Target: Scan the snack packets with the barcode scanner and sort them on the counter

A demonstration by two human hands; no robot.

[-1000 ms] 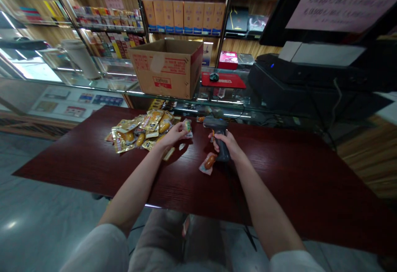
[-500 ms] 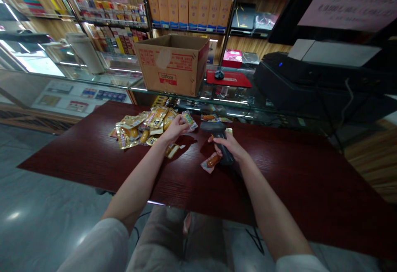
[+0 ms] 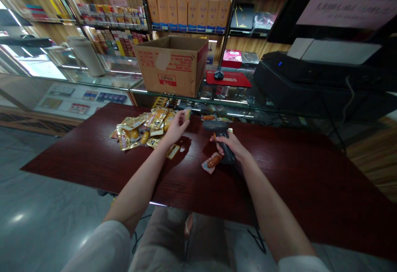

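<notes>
My left hand is closed on a small snack packet, held just above the table at the right side of a heap of shiny gold snack packets. Only a narrow part of the held packet shows past my fingers. A dark handheld barcode scanner is gripped by my right hand, its head pointing to the left. Below the scanner's handle a wrapped sausage lies on the table, apart from my fingers. Another sausage packet lies at the table's back edge.
An open cardboard box stands on the glass counter behind the dark red table. A red mat lies to its right, then a black printer. The scanner's cable hangs over the table's front edge.
My left hand has turned the packet, so its printed face no longer shows and it appears narrower. The scanner has shifted very slightly to the right in my right hand.
</notes>
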